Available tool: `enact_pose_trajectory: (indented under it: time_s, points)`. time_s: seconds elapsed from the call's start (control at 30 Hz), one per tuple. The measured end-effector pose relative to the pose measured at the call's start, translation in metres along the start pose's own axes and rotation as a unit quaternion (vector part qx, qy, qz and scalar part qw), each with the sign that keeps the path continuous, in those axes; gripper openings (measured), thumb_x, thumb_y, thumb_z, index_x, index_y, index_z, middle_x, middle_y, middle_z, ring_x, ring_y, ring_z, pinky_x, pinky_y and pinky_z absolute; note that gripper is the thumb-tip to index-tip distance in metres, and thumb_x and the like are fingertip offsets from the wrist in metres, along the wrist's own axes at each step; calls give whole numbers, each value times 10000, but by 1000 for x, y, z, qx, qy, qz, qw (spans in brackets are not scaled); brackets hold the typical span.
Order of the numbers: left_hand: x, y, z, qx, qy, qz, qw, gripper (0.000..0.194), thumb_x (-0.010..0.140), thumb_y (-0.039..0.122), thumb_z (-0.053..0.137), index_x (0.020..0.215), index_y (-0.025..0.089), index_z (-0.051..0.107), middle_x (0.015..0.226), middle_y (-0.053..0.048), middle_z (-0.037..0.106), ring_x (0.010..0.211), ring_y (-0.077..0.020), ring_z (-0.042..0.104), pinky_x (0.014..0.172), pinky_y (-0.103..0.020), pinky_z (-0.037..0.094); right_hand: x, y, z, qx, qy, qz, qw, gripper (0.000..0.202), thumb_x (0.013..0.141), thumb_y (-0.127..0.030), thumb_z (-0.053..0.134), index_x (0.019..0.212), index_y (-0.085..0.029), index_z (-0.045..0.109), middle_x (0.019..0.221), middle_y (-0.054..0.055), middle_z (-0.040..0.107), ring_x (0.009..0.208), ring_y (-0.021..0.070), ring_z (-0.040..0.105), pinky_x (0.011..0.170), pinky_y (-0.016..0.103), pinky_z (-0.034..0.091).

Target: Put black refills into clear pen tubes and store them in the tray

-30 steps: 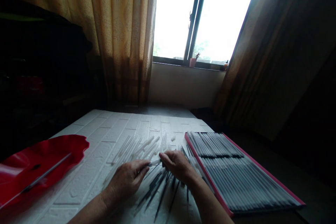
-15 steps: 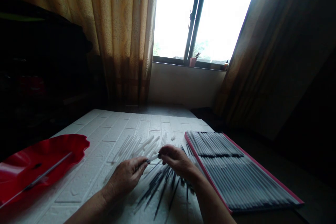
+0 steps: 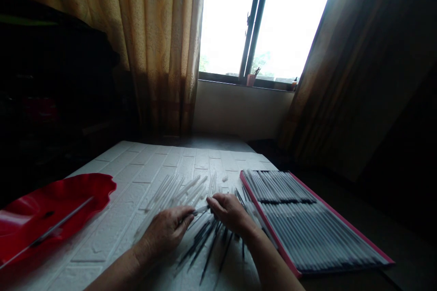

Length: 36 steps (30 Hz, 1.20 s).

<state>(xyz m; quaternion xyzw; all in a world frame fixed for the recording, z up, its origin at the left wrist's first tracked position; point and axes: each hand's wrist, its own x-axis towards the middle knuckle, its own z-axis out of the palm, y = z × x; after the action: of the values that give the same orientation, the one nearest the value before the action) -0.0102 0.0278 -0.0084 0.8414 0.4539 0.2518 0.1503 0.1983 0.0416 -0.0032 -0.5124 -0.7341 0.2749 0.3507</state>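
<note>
My left hand (image 3: pixel 168 227) is closed on a slim, pale translucent tube (image 3: pixel 200 210), which looks like a pen barrel. The fingers of my right hand (image 3: pixel 229 211) are pinched at the tube's other end, and they hide its tip. Below them several thin dark sticks (image 3: pixel 205 232), like pen refills, fan out on the white brick-patterned tabletop (image 3: pixel 90 250). Several clear tubes (image 3: pixel 167 188) lie loose just beyond my hands. At the right, a shallow box with a pinkish-red rim (image 3: pixel 344 217) holds two rows of slim pen-like sticks (image 3: pixel 317 236).
A red wavy-edged dish (image 3: pixel 99 186) stands on the left, with a long thin stick (image 3: pixel 64 220) lying across it. One short clear piece (image 3: pixel 225 178) rests beyond my right hand. Behind the table are a window (image 3: pixel 225 22) and patterned curtains (image 3: pixel 160 45).
My right hand has come slightly down and its fingers are bunched closer around the tube's end. Less of the tube shows between my hands. My left hand has hardly moved.
</note>
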Motion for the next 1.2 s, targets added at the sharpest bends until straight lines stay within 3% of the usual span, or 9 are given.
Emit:
enact_pose_trajectory:
  time_s: [0.1, 0.17, 0.27, 0.37, 0.47, 0.73, 0.93, 1.2]
  points:
    - [0, 0, 0, -2, -3, -3, 1000, 316, 887, 327, 430, 1042, 227, 687, 977, -32, 752, 899, -199, 698, 782, -248, 493, 0, 4, 3, 11, 2, 9, 1000, 484, 869, -454, 434, 477, -178, 494, 408, -37, 423, 422, 88, 411, 466, 213, 309]
    - [1, 0, -1, -4, -3, -7, 1000, 324, 885, 333, 427, 1042, 220, 687, 956, -33, 754, 881, -196, 698, 767, -242, 493, 0, 5, 3, 30, 2, 12, 999, 503, 882, -484, 399, 511, -171, 528, 439, -23, 472, 425, 89, 438, 469, 210, 335]
    - [3, 1, -4, -11, -1, -20, 1000, 340, 883, 345, 411, 1030, 210, 686, 887, -31, 755, 823, -185, 700, 709, -225, 495, 0, 4, 1, 81, -5, 6, 997, 408, 881, -487, 391, 800, -158, 618, 647, 11, 617, 494, 98, 529, 500, 208, 409]
    - [5, 2, -8, -17, 2, -37, 999, 338, 873, 345, 408, 1019, 217, 685, 879, -25, 754, 811, -178, 699, 695, -215, 493, 1, 2, -2, 164, -19, -8, 986, 314, 801, -437, 547, 968, -174, 588, 793, 22, 640, 572, 109, 580, 560, 229, 463]
    - [5, 3, -9, -14, 7, -34, 999, 326, 873, 346, 414, 1021, 228, 680, 869, -16, 751, 807, -175, 696, 694, -215, 492, 1, 1, -3, 189, -20, -15, 982, 209, 754, -354, 625, 865, -178, 603, 736, -1, 607, 584, 112, 578, 579, 240, 468]
    - [3, 2, -6, -10, 4, -12, 1000, 321, 885, 339, 414, 1009, 214, 683, 825, -21, 744, 771, -178, 695, 667, -215, 486, -1, -1, -4, 126, -24, -13, 992, 117, 810, -281, 553, 775, -174, 586, 670, -4, 608, 562, 107, 544, 548, 218, 432]
    - [1, 1, -3, -13, -4, 1, 1000, 305, 892, 324, 420, 1002, 225, 686, 891, -26, 751, 825, -193, 698, 725, -244, 486, -2, -4, -4, 22, -11, -8, 1000, 287, 856, -339, 481, 643, -169, 569, 574, -11, 583, 522, 98, 499, 523, 205, 365]
    - [2, 1, -2, -22, -12, 5, 1000, 298, 892, 324, 423, 1009, 232, 681, 890, -23, 749, 830, -190, 693, 723, -236, 477, 1, 6, 5, 41, -2, 12, 999, 504, 876, -480, 434, 475, -178, 487, 413, -39, 434, 413, 78, 406, 455, 200, 316]
